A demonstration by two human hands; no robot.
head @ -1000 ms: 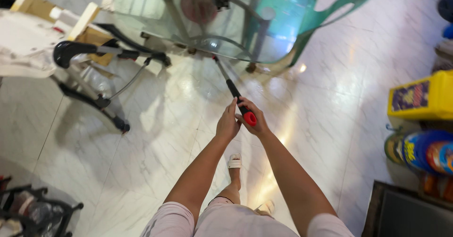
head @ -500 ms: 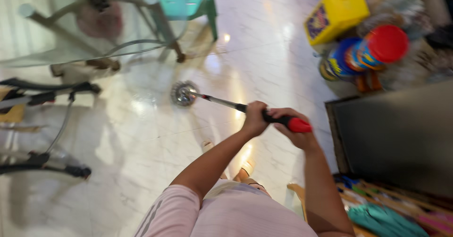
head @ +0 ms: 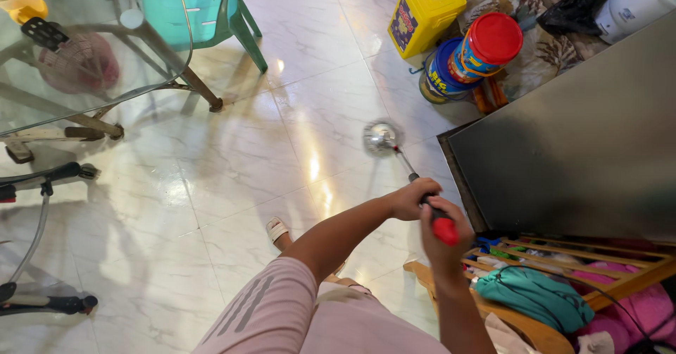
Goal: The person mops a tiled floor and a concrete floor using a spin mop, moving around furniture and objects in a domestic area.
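Ladle (head: 394,150): metal, round shiny bowl at the far end, thin shaft, black grip with a red cap at the near end. Held out over the floor (head: 232,185), centre right in the scene, bowl hanging above the pale marble tiles and touching nothing.

Head view, your hands:
- Left hand (head: 412,199): fingers wrapped around the black part of the grip, farther along the shaft.
- Right hand (head: 440,245): fingers closed on the red cap end, nearer your body. Both arms extended forward; pink sleeve at the near edge.

Head view, surroundings:
- Dark panel (head: 577,150): right, large flat grey face, its near-left corner close to the shaft.
- Yellow bin (head: 426,9): far right, lidded.
- Red-lidded canister (head: 486,47) and a blue tub (head: 440,72) just beside it, near the yellow bin.
- Glass surface (head: 91,51): far left, on metal legs, with a black spatula and a pink mesh item lying on it.
- Green chair (head: 211,9): far, behind the glass surface.
- Wooden rack (head: 563,255): near right, with teal and pink cloth on it.
- Sandalled foot (head: 277,229): near centre, on the tiles.

Handling note: a two-handed hold suits a long, top-heavy tool; you would do well to keep the bowl level and swing it wide of the dark panel's corner and the canisters.
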